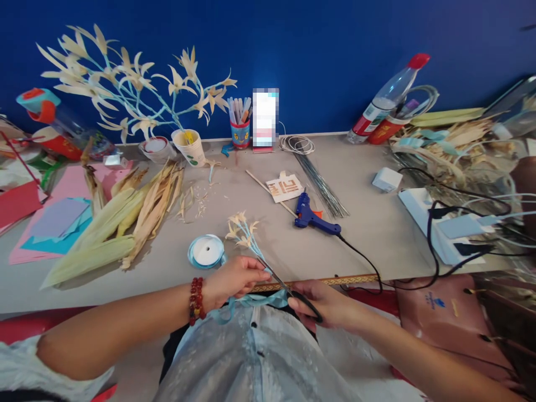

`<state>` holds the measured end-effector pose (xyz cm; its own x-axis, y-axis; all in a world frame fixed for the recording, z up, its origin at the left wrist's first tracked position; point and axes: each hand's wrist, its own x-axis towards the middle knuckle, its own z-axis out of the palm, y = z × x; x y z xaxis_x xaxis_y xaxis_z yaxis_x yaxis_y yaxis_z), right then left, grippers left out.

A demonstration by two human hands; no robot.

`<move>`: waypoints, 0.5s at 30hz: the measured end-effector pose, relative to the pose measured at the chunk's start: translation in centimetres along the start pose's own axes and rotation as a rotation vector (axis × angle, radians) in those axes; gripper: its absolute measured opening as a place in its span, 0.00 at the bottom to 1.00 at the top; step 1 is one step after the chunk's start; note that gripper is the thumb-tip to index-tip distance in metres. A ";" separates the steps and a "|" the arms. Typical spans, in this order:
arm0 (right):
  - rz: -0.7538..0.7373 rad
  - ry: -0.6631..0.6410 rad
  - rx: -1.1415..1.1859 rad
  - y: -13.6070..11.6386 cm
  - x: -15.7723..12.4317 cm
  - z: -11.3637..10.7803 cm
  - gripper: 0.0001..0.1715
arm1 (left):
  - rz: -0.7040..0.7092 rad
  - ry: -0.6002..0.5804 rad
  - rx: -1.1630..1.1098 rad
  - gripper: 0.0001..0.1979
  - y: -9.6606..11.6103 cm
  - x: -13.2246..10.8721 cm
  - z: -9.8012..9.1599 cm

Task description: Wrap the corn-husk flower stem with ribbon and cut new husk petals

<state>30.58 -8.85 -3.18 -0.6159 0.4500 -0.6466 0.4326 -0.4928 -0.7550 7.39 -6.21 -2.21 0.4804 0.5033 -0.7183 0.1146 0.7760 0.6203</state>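
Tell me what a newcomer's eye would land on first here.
Probably the big spray of pale flowers, in a paper cup at the back left against the blue wall. Next, the bright screen standing at the back centre and the blue glue gun right of the middle. In front, the right hand holds black-handled scissors.

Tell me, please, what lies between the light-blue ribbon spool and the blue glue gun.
In the head view, a bunch of pale flowers shows between the ribbon spool and glue gun, its light-blue stems reaching the left hand.
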 end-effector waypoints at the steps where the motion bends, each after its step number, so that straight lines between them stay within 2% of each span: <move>1: -0.013 0.001 -0.012 -0.1 0.0 0.0 0.34 | 0.002 -0.002 -0.001 0.20 0.0 0.0 0.0; 7: -0.068 0.017 -0.026 -0.3 0.0 0.0 0.33 | 0.000 0.005 -0.007 0.20 0.1 -0.1 0.0; 15: -0.065 0.061 -0.061 0.1 -0.1 0.1 0.33 | -0.005 0.031 0.006 0.19 0.2 -0.1 0.1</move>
<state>30.59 -9.02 -3.15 -0.6039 0.5247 -0.6000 0.4333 -0.4156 -0.7997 7.45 -6.15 -1.95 0.4528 0.5106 -0.7309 0.1219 0.7766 0.6181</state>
